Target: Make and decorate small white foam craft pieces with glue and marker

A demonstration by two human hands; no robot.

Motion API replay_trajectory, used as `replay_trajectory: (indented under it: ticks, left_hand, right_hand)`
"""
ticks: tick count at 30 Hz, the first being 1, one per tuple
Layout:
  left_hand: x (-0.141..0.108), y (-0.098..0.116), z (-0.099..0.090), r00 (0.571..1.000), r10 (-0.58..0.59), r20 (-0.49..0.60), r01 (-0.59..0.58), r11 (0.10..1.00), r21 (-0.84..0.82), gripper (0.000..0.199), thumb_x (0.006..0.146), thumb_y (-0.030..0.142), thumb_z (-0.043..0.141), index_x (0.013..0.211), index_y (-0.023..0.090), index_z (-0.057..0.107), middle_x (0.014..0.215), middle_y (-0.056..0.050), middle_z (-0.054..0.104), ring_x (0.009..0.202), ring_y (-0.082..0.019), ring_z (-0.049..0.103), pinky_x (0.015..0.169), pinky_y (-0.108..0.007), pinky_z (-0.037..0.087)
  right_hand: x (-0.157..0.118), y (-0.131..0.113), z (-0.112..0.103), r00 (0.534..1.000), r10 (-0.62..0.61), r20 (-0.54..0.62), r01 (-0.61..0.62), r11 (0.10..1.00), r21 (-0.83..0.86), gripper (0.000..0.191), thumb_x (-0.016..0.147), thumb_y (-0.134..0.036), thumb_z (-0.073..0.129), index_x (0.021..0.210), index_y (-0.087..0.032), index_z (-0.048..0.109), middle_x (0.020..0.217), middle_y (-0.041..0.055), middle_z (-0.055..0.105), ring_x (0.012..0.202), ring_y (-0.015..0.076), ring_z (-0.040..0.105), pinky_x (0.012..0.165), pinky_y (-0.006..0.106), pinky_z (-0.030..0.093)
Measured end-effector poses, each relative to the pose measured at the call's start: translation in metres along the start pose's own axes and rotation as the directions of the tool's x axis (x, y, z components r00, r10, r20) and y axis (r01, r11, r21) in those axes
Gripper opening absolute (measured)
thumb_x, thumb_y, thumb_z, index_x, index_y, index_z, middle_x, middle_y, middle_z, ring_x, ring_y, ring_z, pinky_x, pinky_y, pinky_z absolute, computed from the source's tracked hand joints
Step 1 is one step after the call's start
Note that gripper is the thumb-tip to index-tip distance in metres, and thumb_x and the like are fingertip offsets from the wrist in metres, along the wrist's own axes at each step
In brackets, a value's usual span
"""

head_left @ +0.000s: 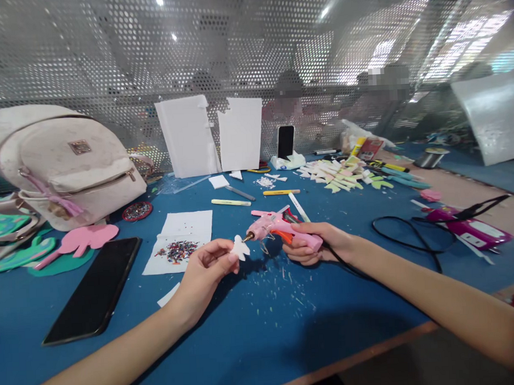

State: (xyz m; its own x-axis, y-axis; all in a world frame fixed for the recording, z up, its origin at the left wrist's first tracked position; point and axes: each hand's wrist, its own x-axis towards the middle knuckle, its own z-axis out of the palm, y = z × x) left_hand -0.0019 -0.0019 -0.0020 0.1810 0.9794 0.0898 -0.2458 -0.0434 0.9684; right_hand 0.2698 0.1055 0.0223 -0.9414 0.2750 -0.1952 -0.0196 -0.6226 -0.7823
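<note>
My left hand (pixel 212 263) pinches a small white cut-out shape (pixel 241 247) between thumb and fingers. In my right hand (pixel 312 244) is a pink hot glue gun (pixel 264 225) with an orange trigger, my fingers wrapped round its handle. The gun's metal nozzle points left, right at the edge of the white cut-out; whether they touch I cannot tell. Left of my left hand, a white paper sheet (pixel 188 224) carries a heap of multicoloured sequins or beads (pixel 178 251). A black cord trails from the gun past my right forearm.
A black tablet or large phone (pixel 95 290) and a pale backpack (pixel 80 160) are at left. Cut foam strips (pixel 335 174), pens (pixel 231 202) and a standing phone (pixel 286 142) lie farther back. At right, a purple power strip (pixel 471 228) sits beside looped cable.
</note>
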Motion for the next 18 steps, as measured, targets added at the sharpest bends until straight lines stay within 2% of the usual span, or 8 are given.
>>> replay_trajectory:
  ticks: [18]
  left_hand:
    - [-0.0011,0.002,0.0015,0.999,0.0,0.044,-0.004,0.996,0.093,0.022,0.097,0.032,0.064,0.11,0.014,0.063,0.105,-0.005,0.066,0.087,-0.018,0.066,0.076,-0.036,0.057]
  right_hand:
    - [0.0001,0.0004,0.0013,1.0,0.013,0.004,-0.013,1.0,0.007,0.043,0.098,-0.045,0.05,0.067,-0.016,0.043,0.059,-0.0025,0.036,0.048,0.0079,0.022,0.039,0.018,0.019]
